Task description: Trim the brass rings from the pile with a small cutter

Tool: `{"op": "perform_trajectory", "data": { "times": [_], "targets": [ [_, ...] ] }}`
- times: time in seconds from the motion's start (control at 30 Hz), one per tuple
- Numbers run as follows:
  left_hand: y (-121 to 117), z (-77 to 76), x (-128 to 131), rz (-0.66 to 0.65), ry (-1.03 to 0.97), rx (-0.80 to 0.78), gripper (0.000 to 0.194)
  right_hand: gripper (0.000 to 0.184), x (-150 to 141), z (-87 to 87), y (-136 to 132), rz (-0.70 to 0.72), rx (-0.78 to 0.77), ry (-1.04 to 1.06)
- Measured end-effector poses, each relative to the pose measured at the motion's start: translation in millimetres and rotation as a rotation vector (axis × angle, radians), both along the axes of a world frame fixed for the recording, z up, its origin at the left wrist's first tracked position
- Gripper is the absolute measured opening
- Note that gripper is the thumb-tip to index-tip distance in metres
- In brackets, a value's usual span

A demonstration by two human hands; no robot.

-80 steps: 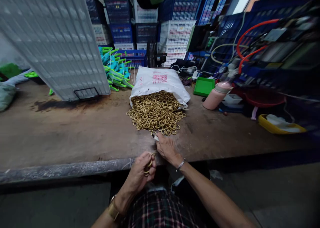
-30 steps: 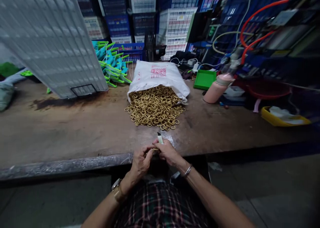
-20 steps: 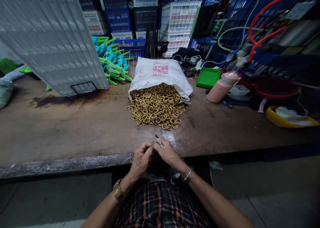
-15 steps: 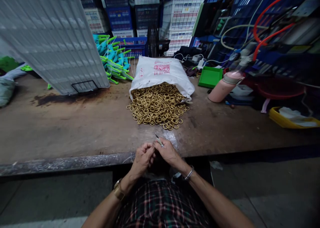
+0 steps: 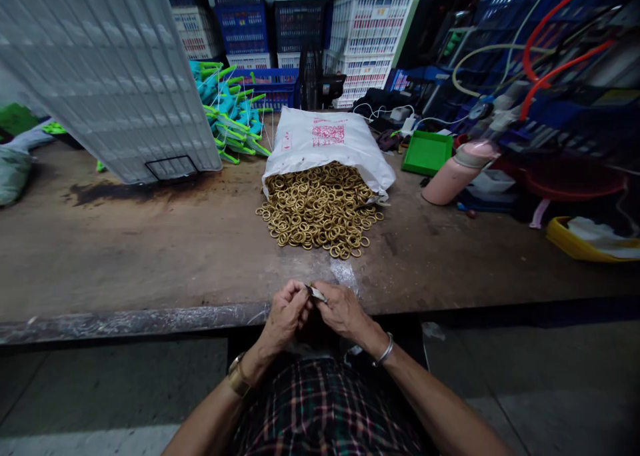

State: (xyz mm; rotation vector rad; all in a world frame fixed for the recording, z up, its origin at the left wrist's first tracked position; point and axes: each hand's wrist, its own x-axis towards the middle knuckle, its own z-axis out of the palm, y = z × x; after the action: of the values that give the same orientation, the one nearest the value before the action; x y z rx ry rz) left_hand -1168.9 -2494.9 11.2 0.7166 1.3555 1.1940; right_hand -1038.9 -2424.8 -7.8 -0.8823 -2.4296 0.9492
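In my right hand [image 5: 343,309] is a small knife-like tool [image 5: 319,295] with a pale handle and a dark, narrow tip. Its tip points left and reaches the fingertips of my left hand [image 5: 289,311]. The left fingers are pinched together; what they hold, if anything, is too small to make out. Both hands are close together over the table's front edge. Beyond them lies a heap of brass-coloured rings [image 5: 320,216], spilling out of the mouth of a white printed sack [image 5: 327,139] that rests on its side.
A ribbed grey-white panel [image 5: 115,76] stands at left, beside green and turquoise plastic pieces [image 5: 233,119]. At right are a green tray [image 5: 427,153], a pink bottle [image 5: 453,176] and a yellow tray [image 5: 575,243]. Stacked crates [image 5: 370,29] line the back of the wooden table [image 5: 125,256].
The tool in my right hand has swung from pointing up and away to lying leftward against my left fingertips. My left hand has barely moved. The view has shifted slightly.
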Motion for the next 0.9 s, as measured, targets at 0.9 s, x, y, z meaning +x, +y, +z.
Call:
{"op": "perform_trajectory", "data": {
  "times": [0.9],
  "targets": [
    [-5,24.5,1,0.02,-0.375,-0.021,0.031,0.025,-2,-2.8,38,-0.421,0.139,-0.417]
  ]
}}
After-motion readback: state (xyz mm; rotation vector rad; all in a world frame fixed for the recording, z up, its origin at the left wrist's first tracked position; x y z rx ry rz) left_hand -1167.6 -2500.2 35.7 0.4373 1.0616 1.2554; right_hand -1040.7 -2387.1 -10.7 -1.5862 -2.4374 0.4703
